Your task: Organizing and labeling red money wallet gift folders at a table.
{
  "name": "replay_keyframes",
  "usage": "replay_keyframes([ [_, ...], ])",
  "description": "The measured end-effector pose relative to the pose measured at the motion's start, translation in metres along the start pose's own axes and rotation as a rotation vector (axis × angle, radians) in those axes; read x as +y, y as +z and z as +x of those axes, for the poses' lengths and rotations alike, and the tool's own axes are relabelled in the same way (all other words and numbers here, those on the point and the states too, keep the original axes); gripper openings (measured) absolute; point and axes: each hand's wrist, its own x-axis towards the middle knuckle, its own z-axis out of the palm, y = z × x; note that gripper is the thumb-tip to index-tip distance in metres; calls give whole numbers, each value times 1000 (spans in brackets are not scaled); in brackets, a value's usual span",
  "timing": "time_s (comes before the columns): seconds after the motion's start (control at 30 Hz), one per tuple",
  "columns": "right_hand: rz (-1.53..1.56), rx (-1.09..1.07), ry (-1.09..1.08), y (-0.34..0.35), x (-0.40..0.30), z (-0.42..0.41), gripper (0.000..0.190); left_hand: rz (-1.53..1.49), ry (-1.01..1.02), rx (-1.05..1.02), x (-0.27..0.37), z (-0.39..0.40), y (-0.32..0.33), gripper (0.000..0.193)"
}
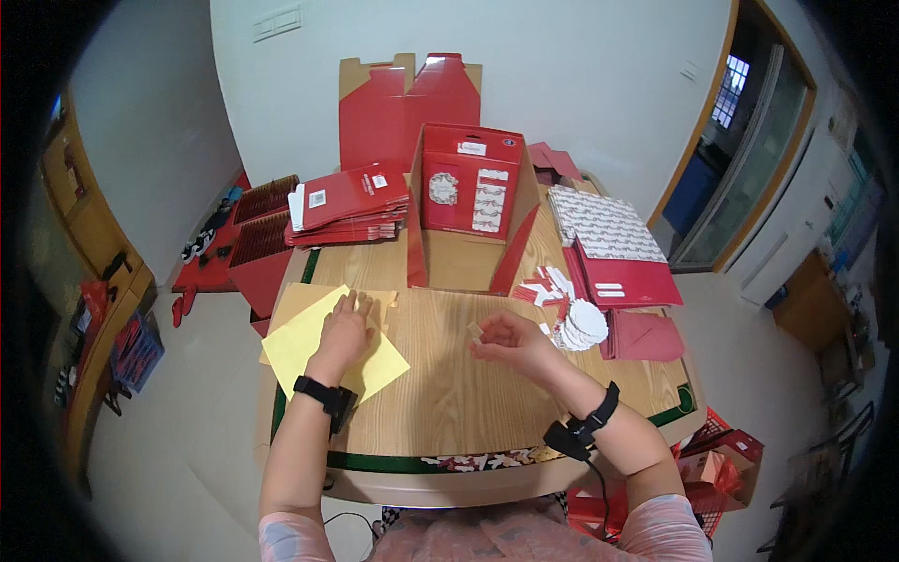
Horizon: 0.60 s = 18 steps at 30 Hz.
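My left hand point(343, 338) lies palm down with its fingers a little apart on a yellow paper sheet point(383, 369). The sheet is turned at an angle over a tan envelope or sheet point(298, 302) at the table's left. Over the bare middle of the wooden table, my right hand point(516, 344) pinches a small pale piece point(475, 329), perhaps a sticker or bit of tape, between thumb and fingers. Right of that hand lie round white scalloped tags point(584, 324) and a heap of red and white tags point(544, 286).
An opened red cardboard box point(456, 263) stands at the back centre. A stack of red packets point(351, 200) is to its left. At right are bow-patterned white sheets point(607, 221), a red folder point(628, 277) and dark red envelopes point(646, 336). Small cut-outs point(491, 460) line the front edge.
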Motion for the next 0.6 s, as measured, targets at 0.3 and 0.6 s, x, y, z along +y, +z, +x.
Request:
replay_keyframes([
  [0.3,158,46,16,-54,4,-62,34,-569,349,-151,146,4,-49,29],
  [0.6,-44,70,-130,-81,26,-89,29,-1172,210,-391,216,10,-46,18],
])
